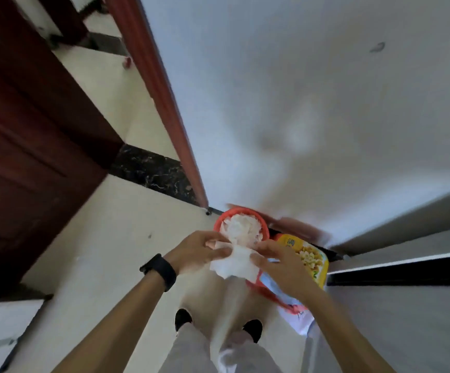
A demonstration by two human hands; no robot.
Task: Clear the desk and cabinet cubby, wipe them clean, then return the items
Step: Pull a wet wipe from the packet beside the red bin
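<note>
Two large surfaces are met first: a white wall (299,103) and a cream floor (105,238). At the floor's edge along that wall a red basket (265,226) full of white paper is set, with a yellow packet (312,258) just beside it. Before the basket's near rim, a white tissue (234,266) is pinched at its sides by the left hand (198,249) and the right hand (281,265).

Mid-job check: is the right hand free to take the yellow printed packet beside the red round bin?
Probably, but not yet. The right hand pinches the white paper wipe together with the left hand. The yellow printed packet lies just beside it, next to the red round bin, with nothing on top.
</note>
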